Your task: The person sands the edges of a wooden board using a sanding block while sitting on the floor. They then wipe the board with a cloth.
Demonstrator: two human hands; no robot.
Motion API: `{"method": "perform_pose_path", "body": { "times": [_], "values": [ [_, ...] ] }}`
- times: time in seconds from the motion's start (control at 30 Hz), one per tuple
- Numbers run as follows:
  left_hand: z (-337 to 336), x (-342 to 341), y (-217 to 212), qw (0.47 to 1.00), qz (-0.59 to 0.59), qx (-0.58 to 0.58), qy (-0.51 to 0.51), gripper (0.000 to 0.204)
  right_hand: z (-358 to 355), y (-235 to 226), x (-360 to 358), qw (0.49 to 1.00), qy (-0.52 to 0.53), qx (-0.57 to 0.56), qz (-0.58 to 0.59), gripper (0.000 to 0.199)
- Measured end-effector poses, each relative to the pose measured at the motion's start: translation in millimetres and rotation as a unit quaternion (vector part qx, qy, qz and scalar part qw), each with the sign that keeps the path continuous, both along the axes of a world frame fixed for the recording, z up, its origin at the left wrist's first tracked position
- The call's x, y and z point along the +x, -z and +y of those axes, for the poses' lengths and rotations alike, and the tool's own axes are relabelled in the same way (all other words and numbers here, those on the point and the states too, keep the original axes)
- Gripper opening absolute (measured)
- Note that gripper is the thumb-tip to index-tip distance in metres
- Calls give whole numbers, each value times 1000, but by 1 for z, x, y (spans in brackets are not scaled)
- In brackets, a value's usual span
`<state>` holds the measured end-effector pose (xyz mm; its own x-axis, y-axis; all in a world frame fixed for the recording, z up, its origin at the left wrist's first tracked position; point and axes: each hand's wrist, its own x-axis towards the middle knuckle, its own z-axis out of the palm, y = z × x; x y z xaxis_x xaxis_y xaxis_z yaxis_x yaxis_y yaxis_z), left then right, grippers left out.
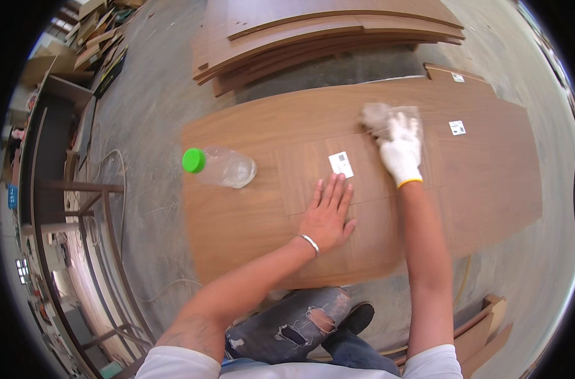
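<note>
My left hand (328, 215), bare with a silver bracelet at the wrist, lies flat on a brown wood-grain panel (237, 246). Its fingertips reach the lower edge of a white label (341, 164) on that panel. Farther off and to the right, my right hand (402, 148) wears a white knit glove with a yellow cuff. It presses a crumpled greyish-brown rag (377, 119) against the surface, and both are smeared by motion. Left of my hands stands a clear plastic bottle (227, 167) with a green cap, partly filled with clear liquid.
Beyond the panel rises a stack of similar brown boards (331, 31). Another label (457, 128) sits at the panel's right. A dark metal frame (79, 186) stands at the left, with scrap wood (98, 44) behind it. More boards (489, 322) lean at the lower right.
</note>
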<state>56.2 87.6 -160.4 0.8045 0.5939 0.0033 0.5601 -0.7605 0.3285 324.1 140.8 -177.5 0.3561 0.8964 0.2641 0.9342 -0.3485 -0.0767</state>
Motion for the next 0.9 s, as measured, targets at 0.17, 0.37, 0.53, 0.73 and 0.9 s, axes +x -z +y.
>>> {"method": "perform_pose_path", "body": {
  "times": [0.17, 0.37, 0.53, 0.73, 0.9],
  "values": [
    [5, -4, -1, 991, 38, -76, 102, 72, 28, -11, -127, 971, -194, -40, 135, 63],
    [-8, -18, 34, 956, -139, -92, 242, 64, 5, -40, -221, 905, -376, -118, 162, 57],
    [-90, -102, -40, 879, -81, -198, 426, 32, -144, -42, -211, 863, -451, -88, 210, 51],
    [-54, -97, -95, 898, -344, -252, 107, 29, -216, -18, -205, 862, -329, -165, 350, 49],
    [6, -107, -53, 956, -274, -99, -27, 38, -138, -84, -144, 937, -249, -131, 206, 36]
  ]
}}
